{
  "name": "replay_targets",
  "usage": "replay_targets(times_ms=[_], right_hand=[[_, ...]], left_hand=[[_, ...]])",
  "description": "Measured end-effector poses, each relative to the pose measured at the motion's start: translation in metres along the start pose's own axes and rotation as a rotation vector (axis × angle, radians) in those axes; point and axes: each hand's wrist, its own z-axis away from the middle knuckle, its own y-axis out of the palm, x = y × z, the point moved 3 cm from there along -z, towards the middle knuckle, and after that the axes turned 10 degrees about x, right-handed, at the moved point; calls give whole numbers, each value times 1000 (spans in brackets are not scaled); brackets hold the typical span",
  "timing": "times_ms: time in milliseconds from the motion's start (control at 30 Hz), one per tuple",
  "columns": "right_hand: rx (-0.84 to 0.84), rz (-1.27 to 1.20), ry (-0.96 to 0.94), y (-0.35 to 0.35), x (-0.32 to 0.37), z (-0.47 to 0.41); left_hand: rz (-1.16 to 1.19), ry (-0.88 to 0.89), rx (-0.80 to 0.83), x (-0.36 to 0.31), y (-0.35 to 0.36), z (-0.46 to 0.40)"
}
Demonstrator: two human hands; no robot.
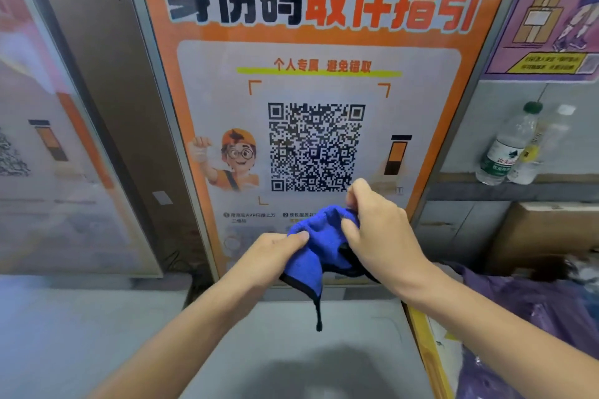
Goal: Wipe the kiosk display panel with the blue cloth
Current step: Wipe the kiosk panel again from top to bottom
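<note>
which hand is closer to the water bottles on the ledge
Right. The right hand grips the blue cloth below-left of the water bottles; the left hand holds the cloth's other side, farther left.
</note>
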Motion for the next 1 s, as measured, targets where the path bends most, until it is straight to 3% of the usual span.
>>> replay_targets(times_ms=[267,500,600,667,767,1000], right_hand=[[-15,0,-56,10,34,-2],[-79,230,-116,-1,34,-4],[-110,371,-193,3,42,2],[-169,448,-311,9,48,10],[-191,473,-406,20,52,22],[-167,355,-465,32,40,38]], left_hand=[[111,32,102,-14,-2,-18],[-176,94,124,-17,-13,-15],[-406,86,13,-21,-15,-22],[-231,71,-14,-26,-14,-25],[79,60,117,-36,-15,-24],[240,160,303,-60,-26,-19]])
